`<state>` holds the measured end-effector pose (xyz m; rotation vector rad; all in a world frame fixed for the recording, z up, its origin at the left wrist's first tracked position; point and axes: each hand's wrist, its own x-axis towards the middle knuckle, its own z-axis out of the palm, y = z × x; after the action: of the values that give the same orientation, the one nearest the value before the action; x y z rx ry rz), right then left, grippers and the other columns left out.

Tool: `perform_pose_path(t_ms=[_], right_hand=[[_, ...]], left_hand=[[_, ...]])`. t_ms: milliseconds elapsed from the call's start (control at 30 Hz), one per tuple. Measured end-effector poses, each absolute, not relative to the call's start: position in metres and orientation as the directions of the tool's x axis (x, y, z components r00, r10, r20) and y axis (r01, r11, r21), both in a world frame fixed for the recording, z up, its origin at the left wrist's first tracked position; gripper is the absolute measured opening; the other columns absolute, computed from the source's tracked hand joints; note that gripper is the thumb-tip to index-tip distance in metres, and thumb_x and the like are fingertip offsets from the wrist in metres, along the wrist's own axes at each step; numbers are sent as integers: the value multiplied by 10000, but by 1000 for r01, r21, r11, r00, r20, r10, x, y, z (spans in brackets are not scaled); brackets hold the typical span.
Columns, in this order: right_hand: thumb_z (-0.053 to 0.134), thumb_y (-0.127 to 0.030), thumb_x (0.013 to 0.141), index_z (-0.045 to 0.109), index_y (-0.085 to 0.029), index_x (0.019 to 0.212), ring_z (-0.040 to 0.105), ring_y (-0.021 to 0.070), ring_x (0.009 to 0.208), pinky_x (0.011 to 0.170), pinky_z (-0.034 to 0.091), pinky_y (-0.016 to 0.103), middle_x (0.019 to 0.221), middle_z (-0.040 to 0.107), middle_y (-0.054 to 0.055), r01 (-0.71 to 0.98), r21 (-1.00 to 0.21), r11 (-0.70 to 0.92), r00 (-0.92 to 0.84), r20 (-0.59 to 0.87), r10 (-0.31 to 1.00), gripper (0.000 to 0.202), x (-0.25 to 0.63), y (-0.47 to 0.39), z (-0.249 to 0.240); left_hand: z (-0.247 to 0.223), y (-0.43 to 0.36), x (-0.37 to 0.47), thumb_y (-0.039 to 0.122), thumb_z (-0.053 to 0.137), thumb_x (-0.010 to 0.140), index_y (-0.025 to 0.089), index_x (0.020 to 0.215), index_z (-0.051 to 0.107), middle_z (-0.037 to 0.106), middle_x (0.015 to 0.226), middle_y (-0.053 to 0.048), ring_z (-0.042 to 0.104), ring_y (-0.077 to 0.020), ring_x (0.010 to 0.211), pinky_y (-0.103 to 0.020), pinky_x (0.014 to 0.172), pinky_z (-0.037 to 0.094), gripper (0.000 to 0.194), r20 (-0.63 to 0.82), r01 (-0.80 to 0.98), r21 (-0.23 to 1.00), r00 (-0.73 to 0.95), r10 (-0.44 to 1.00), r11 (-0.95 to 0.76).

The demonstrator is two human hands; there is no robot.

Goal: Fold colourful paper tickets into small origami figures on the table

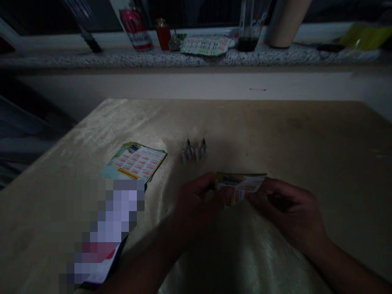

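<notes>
Between my two hands is a small printed paper card (240, 182), folded over on itself, with a lower flap showing under its top edge. My left hand (200, 198) pinches its left part, the thumb lying across the front. At the right end, my right hand (284, 204) grips the card between thumb and fingers. Beyond my left hand, two small folded paper pieces (187, 152) stand side by side on the table. To the left lies a stack of similar printed cards (137, 161), fanned a little.
A lit phone (101, 271), mostly pixelated, lies left of my left forearm on the cloth-covered table (290, 134). Along the granite sill (165, 61) stand a red can (136, 28), a small red bottle (163, 36), a crumpled wrapper (205, 44) and a glass with dark liquid (248, 34).
</notes>
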<state>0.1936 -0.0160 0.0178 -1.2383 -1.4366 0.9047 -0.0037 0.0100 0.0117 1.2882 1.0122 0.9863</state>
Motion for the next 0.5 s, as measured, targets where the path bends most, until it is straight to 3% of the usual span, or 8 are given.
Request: perform_pose_path(t_ms=[133, 233, 333, 500], right_hand=[[767, -211, 822, 739, -232, 711, 614, 93, 504, 450, 480, 169, 615, 700, -31, 302, -931, 204, 35, 225, 974, 116, 196, -17, 17], [763, -179, 811, 779, -246, 797, 680, 104, 535, 484, 535, 154, 669, 756, -23, 276, -935, 223, 22, 238, 971, 70, 197, -16, 18], [754, -107, 776, 787, -268, 873, 724, 101, 523, 501, 566, 116, 663, 781, -48, 239, -933, 270, 4, 279, 960, 191, 197, -15, 21], [717, -36, 768, 782, -288, 878, 775, 116, 634, 591, 607, 112, 771, 815, -50, 325, -833, 447, -44, 459, 887, 282, 202, -15, 24]], left_hand=[[14, 10, -4, 222, 743, 845, 230, 894, 743, 730, 787, 24, 660, -134, 727, -223, 649, 513, 50, 54, 96, 992, 244, 968, -80], [17, 12, -5, 120, 730, 818, 212, 875, 722, 696, 808, 26, 649, -118, 741, -208, 667, 502, 108, 219, 157, 951, 271, 937, -268], [17, 12, -8, 94, 704, 826, 196, 911, 728, 664, 899, 0, 650, -117, 802, -213, 714, 512, 135, 405, 187, 861, 310, 860, -473], [20, 12, -17, 102, 732, 811, 187, 1016, 732, 615, 935, -24, 641, -118, 803, -205, 685, 524, 222, 546, 316, 700, 342, 765, -641]])
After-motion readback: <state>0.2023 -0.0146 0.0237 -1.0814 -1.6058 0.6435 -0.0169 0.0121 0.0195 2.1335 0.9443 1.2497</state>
